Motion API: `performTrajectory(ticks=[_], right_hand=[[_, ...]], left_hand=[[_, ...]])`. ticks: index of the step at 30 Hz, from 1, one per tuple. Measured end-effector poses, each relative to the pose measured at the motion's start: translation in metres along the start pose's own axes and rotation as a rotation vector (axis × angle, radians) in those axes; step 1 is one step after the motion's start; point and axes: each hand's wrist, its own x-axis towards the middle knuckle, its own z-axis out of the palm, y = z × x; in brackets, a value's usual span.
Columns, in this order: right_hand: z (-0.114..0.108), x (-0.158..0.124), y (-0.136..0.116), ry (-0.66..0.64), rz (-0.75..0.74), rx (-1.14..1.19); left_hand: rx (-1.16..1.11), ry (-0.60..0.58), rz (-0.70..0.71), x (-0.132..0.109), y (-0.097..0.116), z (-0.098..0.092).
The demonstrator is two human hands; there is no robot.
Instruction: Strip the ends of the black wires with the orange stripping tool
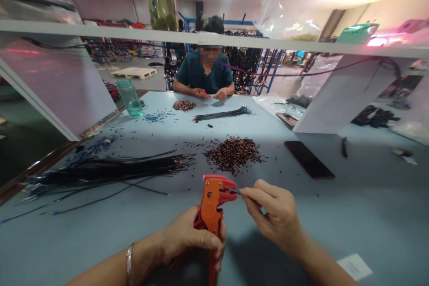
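Note:
My left hand point(192, 239) is closed round the handles of an orange wire stripper point(212, 201) held upright near the table's front edge. My right hand point(273, 214) pinches a short dark wire piece point(235, 192) and holds its end at the stripper's red jaws. Just beyond the tool lies a pile of stripped wire offcuts point(233, 153). A long bundle of black wires point(110, 170) stretches across the table to the left.
A black phone point(309, 159) lies at the right. Across the blue table point(351, 205) a co-worker point(205, 73) sits with a smaller offcut pile point(184, 105) and wire bundle point(221, 114). A green bottle point(130, 97) stands at the far left under a white shelf point(214, 39).

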Motion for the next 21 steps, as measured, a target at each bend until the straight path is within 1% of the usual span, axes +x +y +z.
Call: performTrajectory(ticks=[6,12,17,21], right_hand=[[0.0026,-0.0011,-0.0023,0.032,-0.032,-0.1],[0.0035,-0.0035,-0.0022,0.045,-0.048,-0.112],[0.0028,-0.0045,-0.0011,0.029,-0.069,-0.13],[0.0041,-0.0062,0.0004,0.026,-0.093,-0.152]], left_hand=[[0.017,-0.019,0.007,0.0004,0.0015,0.0011],[0.014,-0.024,0.003,0.0007,0.0027,0.0032],[0.037,-0.009,0.014,0.0013,0.0003,0.0031],[0.037,0.023,-0.013,0.0013,-0.0031,0.0004]])
